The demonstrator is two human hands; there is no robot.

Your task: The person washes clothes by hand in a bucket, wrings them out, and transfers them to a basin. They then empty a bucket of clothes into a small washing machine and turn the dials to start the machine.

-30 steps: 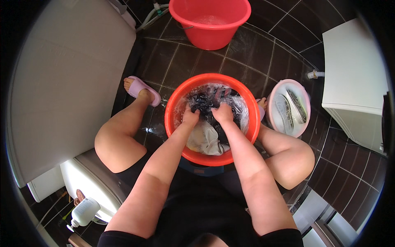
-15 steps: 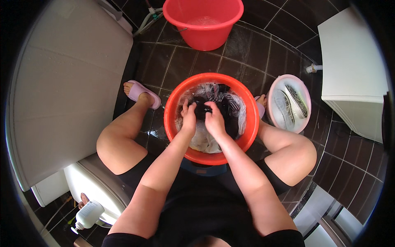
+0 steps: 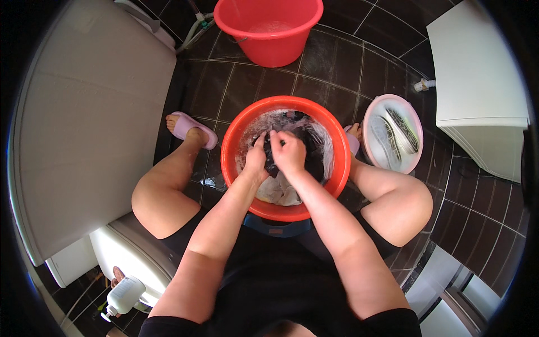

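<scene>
Between my knees stands an orange-red basin (image 3: 341,168) with soapy water and wet laundry in it. My left hand (image 3: 256,156) is closed on a black garment (image 3: 315,147) at the left of the basin. Close beside it, my right hand (image 3: 289,151) is curled into a fist on the same dark fabric, knuckles up. The fingertips of both hands are partly hidden. A pale whitish cloth (image 3: 272,191) lies at the basin's near side, under my wrists. Sheer, foam-covered material (image 3: 321,135) lines the far right inside.
A large red bucket (image 3: 275,48) holding some water stands beyond the basin. At the right, a pink tub (image 3: 368,135) holds shoes (image 3: 401,132) in suds. White cabinet-like units flank me, and a pump bottle (image 3: 124,295) is at lower left. The floor is dark tile (image 3: 331,62).
My right hand has turned over and closed into a fist, moving nearer my left hand. The black garment has bunched differently between them. The whole view has shifted slightly.
</scene>
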